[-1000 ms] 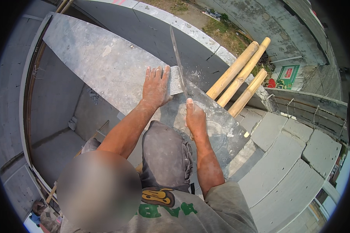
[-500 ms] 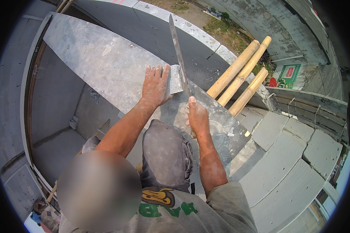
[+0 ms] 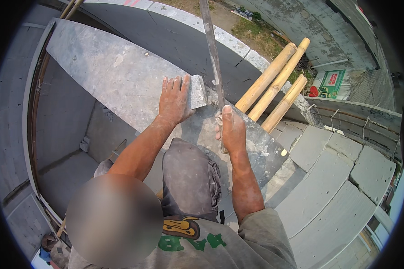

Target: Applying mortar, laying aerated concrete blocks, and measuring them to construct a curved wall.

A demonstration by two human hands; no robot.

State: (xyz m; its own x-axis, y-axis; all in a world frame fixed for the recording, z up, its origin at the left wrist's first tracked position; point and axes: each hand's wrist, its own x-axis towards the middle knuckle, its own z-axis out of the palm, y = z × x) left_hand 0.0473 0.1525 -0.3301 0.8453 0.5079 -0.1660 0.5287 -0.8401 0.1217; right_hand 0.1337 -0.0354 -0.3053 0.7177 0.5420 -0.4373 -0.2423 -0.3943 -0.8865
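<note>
My left hand [image 3: 174, 99] holds a small light-grey concrete block [image 3: 197, 91] against the board, fingers along its left side and thumb at its near edge. The block lies on a broad grey, dusty board [image 3: 116, 67]. Just right of the block, my right hand [image 3: 230, 127] is closed around the handle of a long, narrow metal blade [image 3: 214, 58], thumb on top. The blade points away from me, beyond the board's far edge. Whether its edge has teeth is too small to tell. My fingers hide most of the handle.
Several bamboo poles [image 3: 274, 80] stick out past the board's right side. A curved block wall [image 3: 193, 27] runs beyond it, and large grey blocks [image 3: 327, 166] lie at the right. To the left, a deep walled space [image 3: 67, 130] drops below the board. My knee [image 3: 188, 175] is close to the near edge.
The blade has slid away from me and now reaches the top edge of the view. My right hand has shifted slightly far and right. The left hand stays on the block.
</note>
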